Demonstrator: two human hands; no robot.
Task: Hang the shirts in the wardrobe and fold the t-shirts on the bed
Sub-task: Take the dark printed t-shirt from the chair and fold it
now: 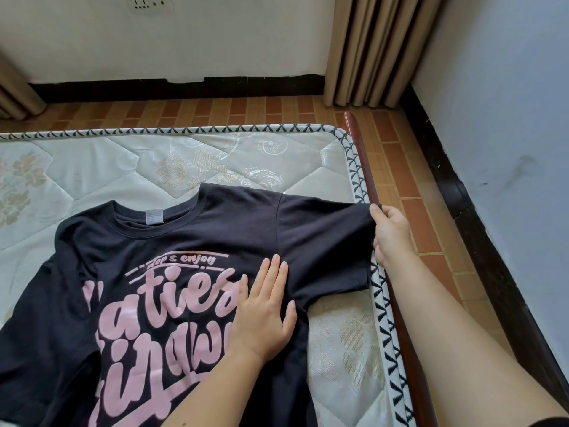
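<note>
At the right edge of the bed (345, 334), the right hand (391, 234) pinches the outstretched sleeve (326, 235) of the flat-lying black t-shirt (184, 238), whose body lies leftward under the straight, pressing fingers (272, 272) of the left hand (261, 315).

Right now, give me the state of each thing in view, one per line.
black t-shirt: spread print-up on the mattress, unfolded.
left hand: flat, pressing the t-shirt's chest.
right hand: gripping the end of the sleeve.
mattress: bare, no sheet.
curtain: hanging gathered near the corner.
</note>
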